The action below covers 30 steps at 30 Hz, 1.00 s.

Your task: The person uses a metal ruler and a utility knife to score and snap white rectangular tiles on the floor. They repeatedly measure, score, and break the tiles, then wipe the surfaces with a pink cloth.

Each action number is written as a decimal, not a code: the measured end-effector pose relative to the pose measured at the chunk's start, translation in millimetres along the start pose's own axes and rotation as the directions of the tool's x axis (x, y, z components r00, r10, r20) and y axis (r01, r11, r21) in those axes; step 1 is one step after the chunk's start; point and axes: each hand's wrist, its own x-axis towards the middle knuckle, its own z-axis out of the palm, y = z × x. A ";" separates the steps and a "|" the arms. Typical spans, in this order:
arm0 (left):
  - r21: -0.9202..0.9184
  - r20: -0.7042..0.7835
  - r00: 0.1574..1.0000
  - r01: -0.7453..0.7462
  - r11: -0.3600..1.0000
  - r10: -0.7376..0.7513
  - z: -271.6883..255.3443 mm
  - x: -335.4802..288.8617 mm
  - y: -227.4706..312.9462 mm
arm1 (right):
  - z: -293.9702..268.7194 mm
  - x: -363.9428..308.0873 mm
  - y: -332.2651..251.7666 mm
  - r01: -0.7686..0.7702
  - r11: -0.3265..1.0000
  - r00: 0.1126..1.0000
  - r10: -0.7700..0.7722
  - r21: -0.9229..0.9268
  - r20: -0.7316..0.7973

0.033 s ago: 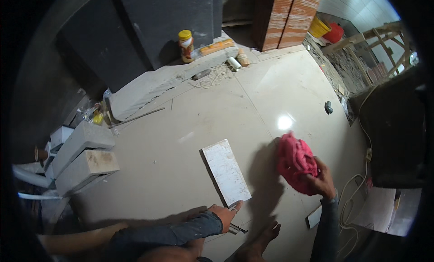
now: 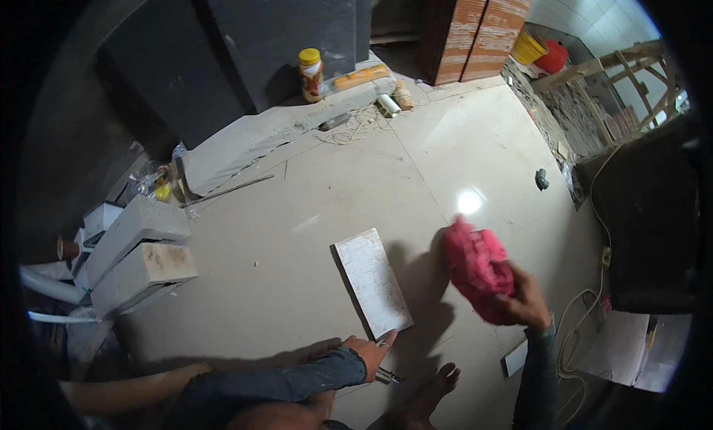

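Note:
My right hand (image 2: pixel 529 300) is closed around a crumpled pink cloth (image 2: pixel 479 270), held over the tiled floor, and its shadow falls to the left. My left hand (image 2: pixel 368 356) is at the near end of a rectangular white tile (image 2: pixel 371 281) with specks and scuffs on its face. The index finger stretches along the near edge towards the right corner, while the other fingers are partly hidden; the hand appears to grip that end. Just below this hand lies a small metal tool (image 2: pixel 388 376), partly covered, its kind unclear.
Pale blocks (image 2: pixel 152 259) are stacked at left. A long pale slab (image 2: pixel 245 151) at the back bears a yellow-lidded jar (image 2: pixel 310 75). Hollow bricks (image 2: pixel 475 36) stand behind. A grey pipe elbow (image 2: pixel 541 179) and a cable (image 2: pixel 568 341) lie at right, near my bare foot (image 2: pixel 438 385).
My right hand has shifted the pink cloth slightly left and nearer to me. The left hand and the white tile keep their places.

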 end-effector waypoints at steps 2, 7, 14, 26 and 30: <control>0.101 -0.013 0.998 -0.055 0.993 0.057 2.0 1.8 -1.3 | 36.1 11.9 -45.2 0.171 0.925 0.972 -0.103 -0.340 0.211; 0.088 -0.011 1.000 -0.024 0.996 0.025 -1.0 12.0 -2.9 | 205.6 52.3 -68.8 0.603 0.614 0.797 -0.498 -0.509 0.343; 0.002 -0.060 0.998 -0.037 0.999 0.037 -17.5 9.9 0.7 | 256.1 114.6 -44.3 0.580 0.553 0.808 -0.484 -0.597 0.337; -0.073 -0.136 0.991 -0.017 0.997 0.006 -17.1 5.6 -15.1 | 114.3 220.1 -117.6 0.622 0.714 0.763 -0.644 -0.321 0.047; -0.052 -0.147 0.989 -0.006 0.999 -0.001 -12.7 9.1 -17.9 | 126.4 103.2 -87.5 0.575 0.737 0.818 -0.512 -0.356 0.262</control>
